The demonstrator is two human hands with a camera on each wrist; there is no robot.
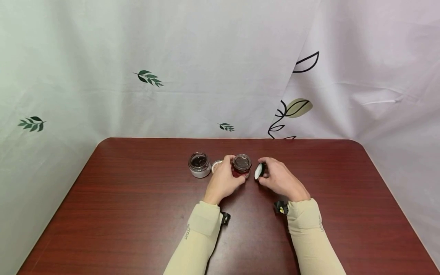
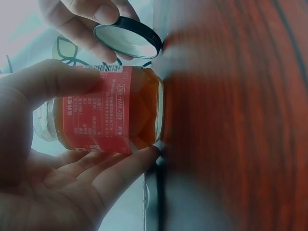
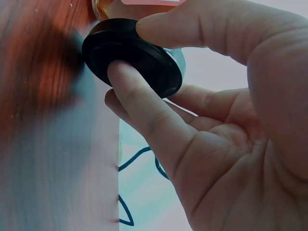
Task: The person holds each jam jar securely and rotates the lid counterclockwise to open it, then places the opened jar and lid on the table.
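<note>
My left hand [image 1: 222, 178] grips a glass jar [image 2: 139, 108] around its side, thumb across the red label. Amber contents show through the glass, and the jar stands upright on the table with its mouth uncovered. Just right of it, my right hand [image 1: 281, 178] pinches a black jar lid [image 3: 130, 55] between thumb and fingers. The lid is tilted on edge, its white inside turned toward the jar in the head view. A small gap separates lid and jar there.
Left of my left hand stands a second open glass jar [image 1: 199, 168] with dark contents and a pale label. A round, light-coloured lid [image 1: 215, 165] lies beside it, partly hidden by the hand. The reddish-brown table [image 1: 137, 214] meets a leaf-patterned white cloth [image 1: 206, 76] at the back.
</note>
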